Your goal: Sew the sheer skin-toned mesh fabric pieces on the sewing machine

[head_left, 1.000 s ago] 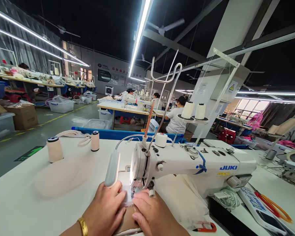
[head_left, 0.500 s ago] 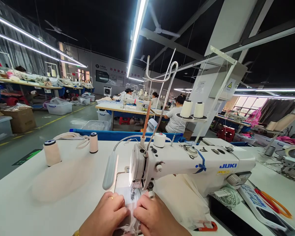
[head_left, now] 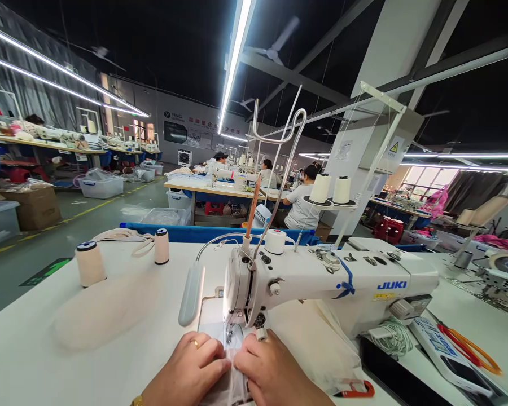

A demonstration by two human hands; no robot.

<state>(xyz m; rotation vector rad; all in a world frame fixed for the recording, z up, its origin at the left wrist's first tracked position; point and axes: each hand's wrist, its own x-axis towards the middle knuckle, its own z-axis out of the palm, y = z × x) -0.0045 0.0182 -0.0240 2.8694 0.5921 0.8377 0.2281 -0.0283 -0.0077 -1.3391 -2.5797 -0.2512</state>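
Note:
A white Juki sewing machine (head_left: pixel 322 279) stands on the white table (head_left: pixel 38 355) in front of me. My left hand (head_left: pixel 190 369) and my right hand (head_left: pixel 271 375) lie side by side just before the needle (head_left: pixel 230 334), fingers pressed down on a thin pale piece of fabric (head_left: pixel 232 383) between them. The left hand wears a ring and a gold bracelet. A small lamp (head_left: pixel 191 293) on a bent arm shines on the needle area. The lower part of the fabric is cut off by the frame's edge.
Two thread spools (head_left: pixel 90 263) (head_left: pixel 161 246) and a flat beige fabric piece (head_left: pixel 97 313) lie on the table's left. Orange-handled scissors (head_left: pixel 469 348), a phone and red snips (head_left: pixel 355 389) lie to the right. People sit sewing at far tables (head_left: pixel 302 197).
Both hands have drawn back toward me and closer together on the fabric. The brown piece under them one second ago is no longer seen. The view dropped slightly.

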